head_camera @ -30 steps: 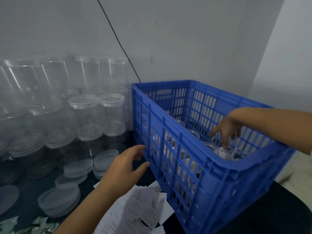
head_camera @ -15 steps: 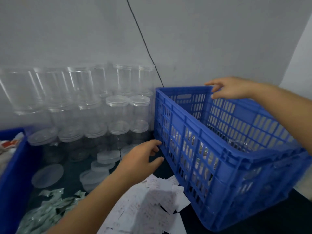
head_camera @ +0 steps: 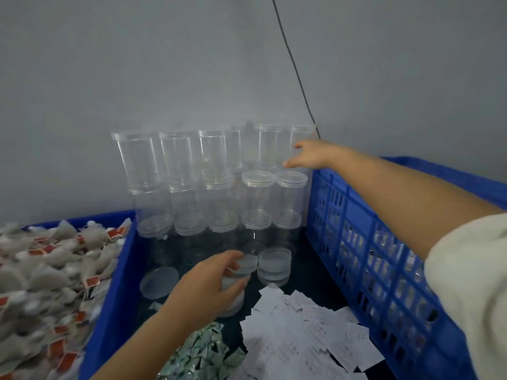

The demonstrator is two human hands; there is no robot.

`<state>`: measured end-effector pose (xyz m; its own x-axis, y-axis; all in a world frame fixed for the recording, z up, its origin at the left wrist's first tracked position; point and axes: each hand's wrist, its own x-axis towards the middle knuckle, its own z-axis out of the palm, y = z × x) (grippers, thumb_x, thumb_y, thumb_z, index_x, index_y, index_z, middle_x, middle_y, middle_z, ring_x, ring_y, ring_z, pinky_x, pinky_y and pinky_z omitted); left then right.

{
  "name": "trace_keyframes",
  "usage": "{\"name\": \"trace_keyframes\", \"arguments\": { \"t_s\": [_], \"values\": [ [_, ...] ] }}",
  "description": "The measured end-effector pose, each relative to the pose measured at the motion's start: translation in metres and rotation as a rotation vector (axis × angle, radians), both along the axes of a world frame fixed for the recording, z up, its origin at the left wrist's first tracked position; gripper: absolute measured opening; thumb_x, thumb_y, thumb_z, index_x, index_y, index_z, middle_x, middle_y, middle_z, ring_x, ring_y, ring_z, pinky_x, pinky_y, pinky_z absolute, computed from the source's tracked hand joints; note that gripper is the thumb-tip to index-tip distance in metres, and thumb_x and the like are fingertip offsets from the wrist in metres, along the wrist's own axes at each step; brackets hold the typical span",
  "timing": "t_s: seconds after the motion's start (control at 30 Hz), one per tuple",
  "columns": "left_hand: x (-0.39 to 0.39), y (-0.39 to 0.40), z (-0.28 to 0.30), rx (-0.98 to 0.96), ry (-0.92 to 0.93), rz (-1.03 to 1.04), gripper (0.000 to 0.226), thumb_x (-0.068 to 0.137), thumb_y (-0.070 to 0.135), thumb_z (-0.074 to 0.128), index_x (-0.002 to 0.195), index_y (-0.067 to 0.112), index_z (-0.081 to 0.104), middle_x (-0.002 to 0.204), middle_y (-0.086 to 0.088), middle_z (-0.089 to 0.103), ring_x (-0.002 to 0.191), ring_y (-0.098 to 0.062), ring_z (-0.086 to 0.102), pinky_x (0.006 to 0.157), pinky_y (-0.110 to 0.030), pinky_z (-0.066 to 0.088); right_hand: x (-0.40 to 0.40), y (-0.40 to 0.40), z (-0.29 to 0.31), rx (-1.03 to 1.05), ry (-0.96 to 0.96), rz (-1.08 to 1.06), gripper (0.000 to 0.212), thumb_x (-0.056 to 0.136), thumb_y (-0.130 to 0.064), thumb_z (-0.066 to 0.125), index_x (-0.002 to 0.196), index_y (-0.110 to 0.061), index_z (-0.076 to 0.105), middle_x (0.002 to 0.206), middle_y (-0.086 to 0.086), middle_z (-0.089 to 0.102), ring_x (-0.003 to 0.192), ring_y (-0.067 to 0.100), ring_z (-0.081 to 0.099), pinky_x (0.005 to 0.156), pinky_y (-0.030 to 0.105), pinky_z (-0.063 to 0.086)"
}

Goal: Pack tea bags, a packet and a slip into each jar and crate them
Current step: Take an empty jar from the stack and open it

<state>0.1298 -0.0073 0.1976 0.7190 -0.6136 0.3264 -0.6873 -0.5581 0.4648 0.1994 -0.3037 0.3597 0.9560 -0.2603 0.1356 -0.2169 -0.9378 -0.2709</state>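
Clear empty jars (head_camera: 259, 197) stand stacked in rows against the wall. My right hand (head_camera: 310, 154) reaches over the blue crate (head_camera: 384, 242) with its fingers spread beside the top-row jar (head_camera: 300, 138) at the far right; it holds nothing. My left hand (head_camera: 211, 281) is low in front of the jars, fingers and thumb closed around a translucent lid (head_camera: 244, 266) on top of a lid stack. White paper slips (head_camera: 301, 338) lie heaped beside the crate. Silver-green packets (head_camera: 203, 352) lie by my left forearm. Filled jars show dimly through the crate's slots.
A blue bin (head_camera: 118, 270) at the left is heaped with tea bags (head_camera: 55, 270) with red tags. More lids (head_camera: 274, 260) and a single flat lid (head_camera: 159, 281) lie on the dark table. A black cable (head_camera: 296, 69) runs down the grey wall.
The view has swung left, bringing the tea bag bin into sight. My right hand left the crate's far rim and reached the top-row jars. My left hand moved from the crate's side onto the lid stack.
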Motion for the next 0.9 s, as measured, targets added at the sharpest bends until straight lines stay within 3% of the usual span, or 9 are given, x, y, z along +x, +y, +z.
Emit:
{"name": "trace_keyframes", "arguments": {
  "t_s": [0.17,0.33,0.47,0.57,0.67,0.8,0.9],
  "values": [
    [0.009,0.021,-0.008,-0.013,0.069,0.039,0.042,0.090,0.044,0.057,0.130,0.040,0.045,0.110,0.026,0.055,0.100,0.011,0.052,0.090,-0.019,0.047,0.037,-0.008,-0.040,0.086,0.123,-0.051,0.105,0.079,-0.058,0.074,0.158,-0.014,0.019,0.163,0.010,0.024,0.147,0.031,0.028,0.115,0.040,0.029],
    [0.007,0.020,-0.010,-0.015,0.066,0.024,0.040,0.091,0.040,0.055,0.130,0.037,0.044,0.111,0.026,0.052,0.101,0.008,0.051,0.090,-0.020,0.045,0.053,-0.015,-0.046,0.087,0.117,-0.045,0.112,0.075,-0.060,0.077,0.157,-0.012,0.020,0.163,0.010,0.024,0.147,0.030,0.028,0.118,0.040,0.027],
    [0.002,0.016,-0.010,-0.007,0.075,0.003,0.041,0.092,0.043,0.053,0.131,0.036,0.044,0.115,0.023,0.053,0.102,0.005,0.051,0.091,-0.022,0.044,0.061,0.024,-0.026,0.114,-0.171,0.112,0.111,0.070,-0.065,0.077,0.155,-0.015,0.027,0.161,0.009,0.030,0.145,0.028,0.033,0.117,0.042,0.030],
    [0.000,0.015,-0.011,-0.004,0.084,0.014,0.042,0.092,0.043,0.053,0.132,0.036,0.044,0.116,0.023,0.053,0.103,0.003,0.052,0.092,-0.024,0.044,0.076,0.079,-0.013,0.290,-0.334,0.305,0.116,0.069,-0.061,0.081,0.158,-0.023,0.017,0.162,0.008,0.027,0.147,0.023,0.031,0.116,0.037,0.028],
    [-0.002,0.016,-0.010,-0.003,0.099,0.030,0.041,0.092,0.044,0.053,0.132,0.038,0.043,0.117,0.022,0.053,0.104,0.003,0.051,0.093,-0.023,0.044,0.096,0.125,-0.010,0.407,-0.365,0.326,0.118,0.071,-0.058,0.081,0.158,-0.033,0.007,0.160,0.013,0.023,0.143,0.027,0.035,0.111,0.035,0.030],
    [-0.004,0.015,-0.006,0.001,0.103,0.033,0.041,0.093,0.043,0.053,0.132,0.035,0.044,0.121,0.018,0.054,0.107,-0.001,0.052,0.093,-0.026,0.045,0.116,0.141,-0.015,0.394,-0.438,0.180,0.092,0.075,-0.053,0.081,0.149,-0.024,0.034,0.148,0.011,0.036,0.127,0.026,0.050,0.090,0.024,0.034],
    [-0.005,0.014,-0.006,-0.003,0.083,0.036,0.041,0.093,0.041,0.053,0.132,0.033,0.045,0.123,0.016,0.054,0.109,-0.004,0.052,0.093,-0.026,0.045,0.117,0.139,-0.019,0.383,-0.499,0.153,0.080,0.076,-0.049,0.082,0.141,-0.023,0.043,0.141,0.007,0.042,0.109,0.020,0.055,0.083,0.023,0.034]
  ]
}}
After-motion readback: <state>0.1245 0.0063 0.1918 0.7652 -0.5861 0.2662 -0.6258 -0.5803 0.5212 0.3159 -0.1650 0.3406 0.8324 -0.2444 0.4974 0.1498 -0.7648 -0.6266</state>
